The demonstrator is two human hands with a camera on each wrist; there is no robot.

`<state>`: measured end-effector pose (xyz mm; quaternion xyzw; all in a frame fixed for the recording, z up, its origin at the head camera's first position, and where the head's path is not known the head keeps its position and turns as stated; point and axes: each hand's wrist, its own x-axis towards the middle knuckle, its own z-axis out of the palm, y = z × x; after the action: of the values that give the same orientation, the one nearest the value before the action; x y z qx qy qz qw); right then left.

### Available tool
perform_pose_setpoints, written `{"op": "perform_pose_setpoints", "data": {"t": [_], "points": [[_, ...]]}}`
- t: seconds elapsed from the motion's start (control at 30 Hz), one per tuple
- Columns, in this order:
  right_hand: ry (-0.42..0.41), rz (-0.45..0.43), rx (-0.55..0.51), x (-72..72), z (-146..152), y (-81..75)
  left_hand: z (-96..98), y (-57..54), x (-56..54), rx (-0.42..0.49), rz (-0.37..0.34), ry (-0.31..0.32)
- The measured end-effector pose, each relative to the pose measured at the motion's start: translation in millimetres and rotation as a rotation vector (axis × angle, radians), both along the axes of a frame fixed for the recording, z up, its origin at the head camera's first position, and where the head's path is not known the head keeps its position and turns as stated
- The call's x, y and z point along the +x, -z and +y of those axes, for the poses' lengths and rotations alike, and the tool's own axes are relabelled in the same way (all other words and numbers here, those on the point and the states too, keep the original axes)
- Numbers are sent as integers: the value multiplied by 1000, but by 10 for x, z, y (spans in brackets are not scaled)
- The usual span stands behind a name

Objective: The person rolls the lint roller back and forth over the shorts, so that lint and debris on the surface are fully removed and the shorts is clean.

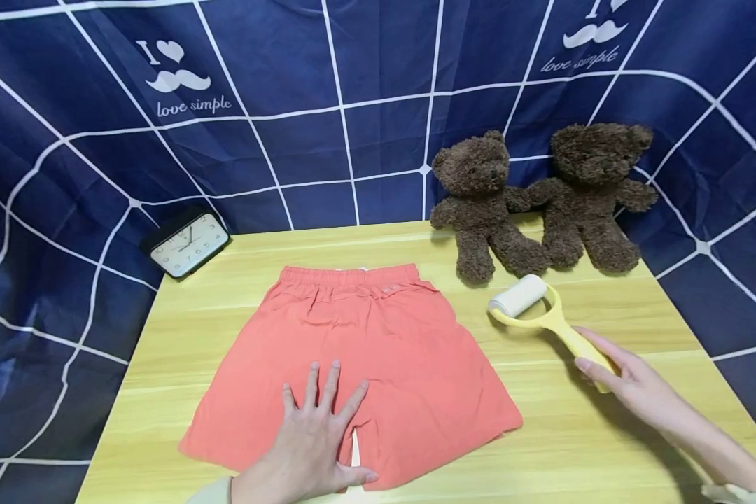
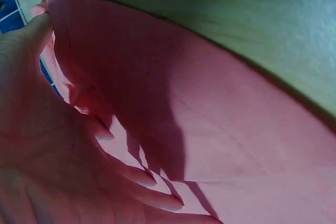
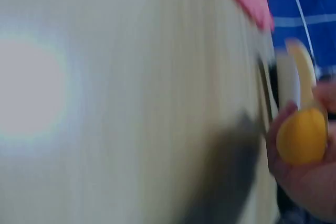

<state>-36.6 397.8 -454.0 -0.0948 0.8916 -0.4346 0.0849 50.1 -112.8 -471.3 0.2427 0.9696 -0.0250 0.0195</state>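
Note:
Coral-red shorts [image 1: 416, 364] lie spread on the wooden table, waistband toward the back. My left hand [image 1: 309, 441] rests on them with its fingers spread, near the gap between the legs. In the left wrist view the left hand [image 2: 63, 145] lies along the cloth [image 2: 226, 129]. To the right of the shorts, my right hand [image 1: 636, 381] grips the yellow handle of a lint roller [image 1: 561, 325]. Its white roll points toward the back left, in front of the bears. The right wrist view shows the handle's rounded end [image 3: 302, 137] within the right hand [image 3: 310, 187].
Two brown teddy bears [image 1: 475, 203] [image 1: 592, 196] sit at the back right against a dark blue checked cloth [image 1: 384, 133]. At the back left stands a black alarm clock [image 1: 189, 241]. Light wooden tabletop [image 1: 164, 364] surrounds the shorts.

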Motion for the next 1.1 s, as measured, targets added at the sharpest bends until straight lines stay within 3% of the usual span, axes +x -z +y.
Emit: {"op": "perform_pose_setpoints", "data": {"t": [0.17,0.4,0.63,0.83,1.1], "points": [[127,-93,-76,112,-418,66,47,-28,-7,-9,-23,-5],[235,-98,-51,227,-807,74,77,-60,-40,-22,-84,-16],[234,-180,-170,217,-980,77,49,-47,-24,-17,-84,-33],[201,-134,-93,214,-1016,113,32,-35,-17,2,-109,-52],[198,-75,36,209,-980,138,-74,-67,-26,139,-246,-123]]}}
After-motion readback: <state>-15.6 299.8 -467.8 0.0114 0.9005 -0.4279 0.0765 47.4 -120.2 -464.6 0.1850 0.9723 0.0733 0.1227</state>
